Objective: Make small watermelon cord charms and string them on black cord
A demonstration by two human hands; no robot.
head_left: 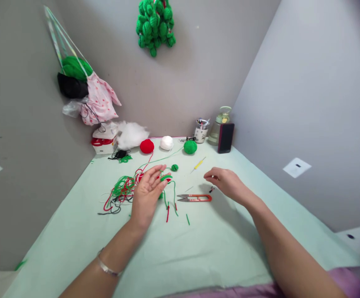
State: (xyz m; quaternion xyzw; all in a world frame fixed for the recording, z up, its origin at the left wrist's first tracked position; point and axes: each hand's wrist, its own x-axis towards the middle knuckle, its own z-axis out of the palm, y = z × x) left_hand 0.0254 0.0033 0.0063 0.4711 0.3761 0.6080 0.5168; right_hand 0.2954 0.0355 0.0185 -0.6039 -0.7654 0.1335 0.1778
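My left hand [147, 190] is raised over the table, thumb and fingers curved around a small green and red crocheted piece [166, 178]. Green yarn tails trail down from that piece, and part of it is hidden by the hand. To the right, my right hand [228, 182] is closed in a pinch at the fingertips; whatever it may hold is too small to make out. Between the hands lie orange-handled thread snips [198, 198]. A small green crocheted ball [175, 167] and a yellow-handled crochet hook [199, 164] rest just beyond. Short yarn scraps [167, 213] lie nearby.
Tangled yarn [124, 186] spreads left of my left hand. Behind are a red yarn ball [147, 146], a white one [166, 142], a green one [190, 147], white stuffing [131, 135], a pen cup [201, 134], a bottle [214, 133] and a phone [226, 138].
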